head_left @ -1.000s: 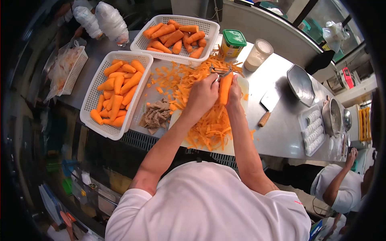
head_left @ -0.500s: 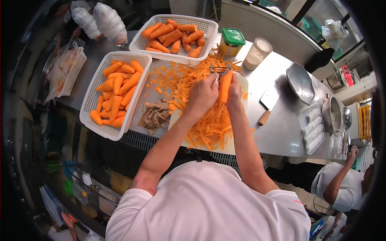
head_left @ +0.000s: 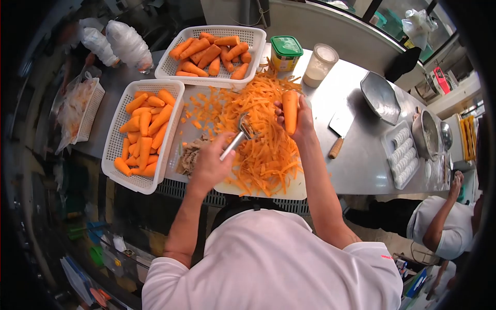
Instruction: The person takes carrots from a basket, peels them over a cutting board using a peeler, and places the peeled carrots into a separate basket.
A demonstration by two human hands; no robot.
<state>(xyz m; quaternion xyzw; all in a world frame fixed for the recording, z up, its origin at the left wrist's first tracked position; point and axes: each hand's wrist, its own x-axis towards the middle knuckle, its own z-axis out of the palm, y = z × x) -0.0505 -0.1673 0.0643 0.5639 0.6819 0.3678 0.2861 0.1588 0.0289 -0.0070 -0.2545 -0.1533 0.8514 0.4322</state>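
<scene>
My left hand [head_left: 211,164] is closed around the metal handle of a peeler [head_left: 238,138], its head over the shavings. In my right hand [head_left: 303,120] a peeled carrot [head_left: 290,111] stands nearly upright, gripped at its lower part. Under both hands a large heap of carrot peelings [head_left: 268,160] covers most of a white cutting board [head_left: 294,190]. A crumpled brown cloth [head_left: 190,155] lies beside my left hand, partly hidden by it. Smooth carrots [head_left: 146,126] fill the white basket [head_left: 173,132] at left; rougher carrots [head_left: 209,54] lie in the back basket [head_left: 253,41].
Behind the peelings stand a green-lidded tub [head_left: 285,51] and a clear container [head_left: 320,64]. To the right lie a cleaver [head_left: 341,124], a metal tray [head_left: 381,98], a tray of white rolls [head_left: 403,155] and a metal bowl [head_left: 427,134]. Another person [head_left: 436,225] stands at the right.
My left hand has drawn the peeler away from the carrot, down and to the left, beside the cloth. My right hand still holds the carrot, now apart from the peeler.
</scene>
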